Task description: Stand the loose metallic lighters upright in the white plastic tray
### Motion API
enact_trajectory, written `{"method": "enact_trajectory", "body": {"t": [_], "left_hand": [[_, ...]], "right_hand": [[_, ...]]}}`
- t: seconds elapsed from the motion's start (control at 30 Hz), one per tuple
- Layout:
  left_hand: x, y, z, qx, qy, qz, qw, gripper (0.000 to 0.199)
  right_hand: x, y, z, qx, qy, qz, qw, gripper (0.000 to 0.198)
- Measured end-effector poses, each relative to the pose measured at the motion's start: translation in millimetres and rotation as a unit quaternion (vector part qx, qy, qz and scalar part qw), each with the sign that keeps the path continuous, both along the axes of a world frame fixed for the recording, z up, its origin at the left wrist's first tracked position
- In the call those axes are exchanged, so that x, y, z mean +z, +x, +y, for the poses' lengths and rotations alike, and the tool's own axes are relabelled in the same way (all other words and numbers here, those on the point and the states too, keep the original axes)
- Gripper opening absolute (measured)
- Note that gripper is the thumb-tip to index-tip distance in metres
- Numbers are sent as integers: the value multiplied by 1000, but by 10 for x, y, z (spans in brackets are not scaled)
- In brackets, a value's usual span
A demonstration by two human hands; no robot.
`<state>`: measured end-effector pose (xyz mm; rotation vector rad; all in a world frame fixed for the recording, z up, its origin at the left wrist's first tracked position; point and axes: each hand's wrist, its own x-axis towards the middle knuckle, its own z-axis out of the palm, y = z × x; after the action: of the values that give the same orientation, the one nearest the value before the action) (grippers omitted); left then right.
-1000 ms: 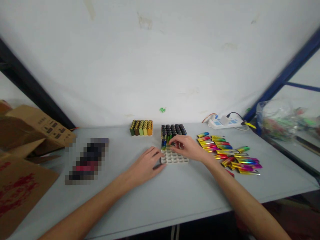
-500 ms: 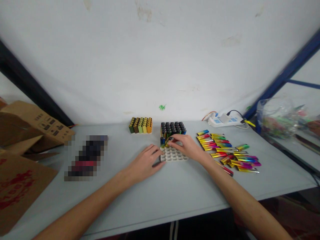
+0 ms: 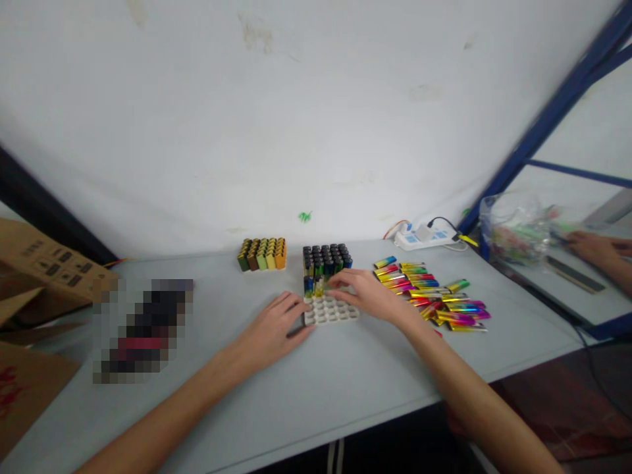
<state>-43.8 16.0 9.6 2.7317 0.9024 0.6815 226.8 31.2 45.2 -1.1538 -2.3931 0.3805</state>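
Observation:
My left hand (image 3: 274, 330) lies at the left edge of a white tray with rows of holes (image 3: 332, 312), fingers stretched and thumb apart, touching its corner. Two black-topped pieces that look like lighters stand upright at its back left, a blue one (image 3: 309, 287) and a yellowish one (image 3: 319, 287). My right hand (image 3: 363, 294) is over the tray's back right, thumb and forefinger apart just beside the yellowish lighter. Behind, a packed block of black-topped lighters (image 3: 328, 258) stands upright.
A block of gold-topped pieces (image 3: 261, 255) stands back left. Shiny coloured metallic sleeves (image 3: 434, 296) lie loose at right, before a power strip (image 3: 427, 236). Cardboard boxes (image 3: 34, 375) and a pixelated dark object (image 3: 148, 329) are at left. Another person's hand (image 3: 595, 249) shows beyond the blue frame.
The black-topped lighter that was tilted in my right fingers now stands upright beside the blue one, and the fingers have parted from it. The view has turned right, bringing in another person's hands.

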Motion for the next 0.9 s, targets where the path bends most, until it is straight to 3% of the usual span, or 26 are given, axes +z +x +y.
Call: {"method": "enact_trajectory", "body": {"t": [0.17, 0.3, 0.37, 0.53, 0.9], "left_hand": [[-21, -3, 8, 0, 4, -15, 1000, 16], [-14, 4, 3, 0, 0, -16, 1000, 16], [-11, 7, 3, 1, 0, -15, 1000, 16], [-23, 9, 9, 4, 6, -17, 1000, 16], [-18, 1, 5, -1, 13, -22, 1000, 15]], "right_hand": [[189, 680, -172, -56, -14, -60, 997, 23], [132, 1288, -236, -99, -41, -99, 989, 40], [57, 1456, -243, -87, -67, -111, 988, 47], [-73, 1435, -197, -83, -43, -110, 990, 50], [-63, 1254, -133, -57, -44, -83, 994, 36]]}}
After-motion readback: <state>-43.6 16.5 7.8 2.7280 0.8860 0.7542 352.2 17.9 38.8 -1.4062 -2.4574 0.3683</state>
